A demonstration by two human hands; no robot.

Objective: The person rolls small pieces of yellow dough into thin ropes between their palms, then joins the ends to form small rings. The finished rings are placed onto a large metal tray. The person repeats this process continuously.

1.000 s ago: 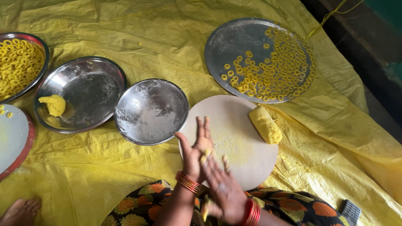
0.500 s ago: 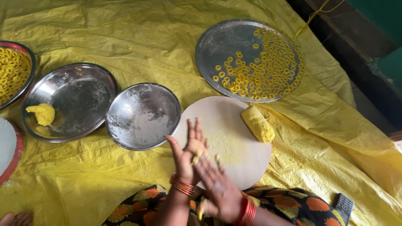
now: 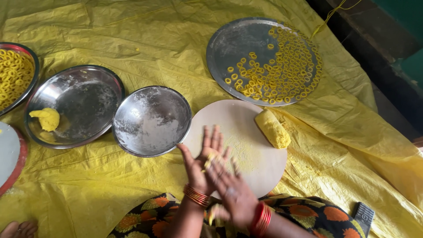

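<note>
Shiny steel bowls (image 3: pixel 152 121) and a steel plate (image 3: pixel 246 44) at upper right, flour-dusted, lay on crinkled glossy yellow plastic sheeting (image 3: pixel 132 35); the round board (image 3: pixel 246 128) looked smooth and matt.

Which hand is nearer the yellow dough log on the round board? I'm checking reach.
Right. The right hand lies over the board's near edge, below-left of the dough log; the left hand sits farther left, toward the floured steel bowl.

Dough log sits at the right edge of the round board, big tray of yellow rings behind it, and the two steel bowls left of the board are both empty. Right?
Not quite. The farther bowl holds a yellow dough lump; only the nearer bowl is empty apart from a floury film. The dough log does lie at the right edge of the board, with the tray of rings behind it. The head view shows this.
</note>
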